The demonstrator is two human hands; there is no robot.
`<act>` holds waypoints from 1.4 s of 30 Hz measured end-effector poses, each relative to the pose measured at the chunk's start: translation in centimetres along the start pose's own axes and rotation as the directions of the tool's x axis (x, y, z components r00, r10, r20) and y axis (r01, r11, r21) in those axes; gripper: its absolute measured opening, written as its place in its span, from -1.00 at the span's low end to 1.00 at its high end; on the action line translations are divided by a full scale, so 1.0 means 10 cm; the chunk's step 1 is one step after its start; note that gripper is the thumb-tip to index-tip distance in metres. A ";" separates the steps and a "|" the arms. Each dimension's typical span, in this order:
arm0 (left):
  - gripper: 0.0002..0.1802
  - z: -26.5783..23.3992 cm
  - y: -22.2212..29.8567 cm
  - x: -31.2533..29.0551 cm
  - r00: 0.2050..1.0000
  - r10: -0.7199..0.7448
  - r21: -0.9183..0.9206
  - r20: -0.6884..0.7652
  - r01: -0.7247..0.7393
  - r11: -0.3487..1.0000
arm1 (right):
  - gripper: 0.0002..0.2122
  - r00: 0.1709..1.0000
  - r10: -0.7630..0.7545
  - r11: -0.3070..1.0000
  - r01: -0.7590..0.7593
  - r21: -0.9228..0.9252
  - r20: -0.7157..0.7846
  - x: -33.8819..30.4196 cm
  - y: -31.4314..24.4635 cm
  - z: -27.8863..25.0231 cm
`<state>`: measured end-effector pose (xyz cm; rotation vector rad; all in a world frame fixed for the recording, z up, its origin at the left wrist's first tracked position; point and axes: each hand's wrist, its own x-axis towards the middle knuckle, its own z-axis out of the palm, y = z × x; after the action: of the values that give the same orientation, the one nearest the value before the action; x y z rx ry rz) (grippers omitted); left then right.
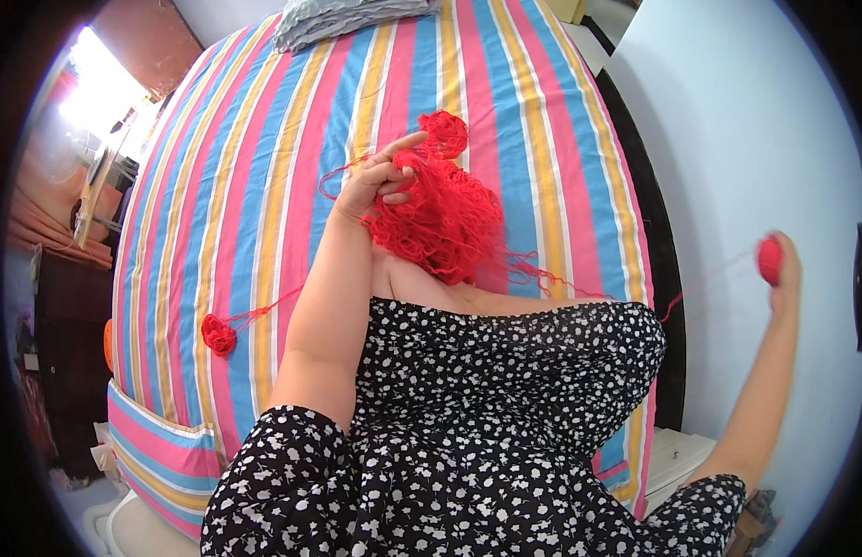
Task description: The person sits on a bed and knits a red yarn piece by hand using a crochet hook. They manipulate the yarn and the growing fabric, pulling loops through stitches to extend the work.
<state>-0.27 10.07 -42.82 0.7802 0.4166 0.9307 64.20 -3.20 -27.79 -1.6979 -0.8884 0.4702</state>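
Observation:
A loose heap of tangled red yarn (442, 223) lies across my bare crossed legs on the bed. My left hand (384, 181) is at the heap's upper left, its index finger stretched out and the other fingers curled on the strands. Far out to the right, my right hand (789, 269) is raised with a small red yarn ball (770, 260) in its grip. A thin strand trails from the ball back toward the bed. Just beyond the heap sits a smaller red yarn bundle (445, 135). Another small yarn bundle (218, 335) lies to the left, joined by strands running behind my left forearm.
The bed has a striped sheet (291, 167) in pink, blue, yellow and white. A folded grey cloth (343, 20) lies at its far end. Close along the right side stands a pale blue wall (728, 121). A white chair (138, 529) is at the lower left.

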 end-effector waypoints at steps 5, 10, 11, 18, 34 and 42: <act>-0.28 0.00 -0.01 -0.07 1.000 0.009 -0.063 0.017 -0.008 0.998 | -0.79 0.786 0.145 0.981 -0.194 0.018 0.602 -1.12 -0.27 2.07; -0.31 -0.15 -0.06 -0.09 0.977 0.090 -0.172 0.191 -0.057 0.983 | -0.71 0.443 0.095 0.941 -0.331 0.064 0.891 -1.82 -0.41 3.11; -0.31 -0.17 -0.06 -0.09 0.972 0.100 -0.175 0.212 -0.063 0.983 | -0.68 0.388 0.096 0.919 -0.389 0.068 0.916 -1.91 -0.41 3.26; -0.34 -0.18 -0.09 -0.07 0.932 0.155 -0.199 0.327 -0.093 0.976 | -0.64 0.159 0.190 0.970 -0.180 -0.161 0.969 -2.01 -0.38 3.62; -0.64 0.27 0.02 -0.03 0.983 0.170 0.311 0.068 -0.182 0.933 | -0.84 0.445 0.145 0.939 -0.344 0.019 0.884 -1.63 -0.83 3.12; -0.55 0.19 0.07 0.00 0.967 0.252 0.175 0.029 -0.253 0.951 | -0.83 0.496 0.197 0.840 -0.530 0.116 0.846 -1.51 -0.62 3.24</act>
<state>0.55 9.57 -41.03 1.0164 0.4038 1.1405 29.85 6.82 -34.02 -1.2634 -0.9593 1.7352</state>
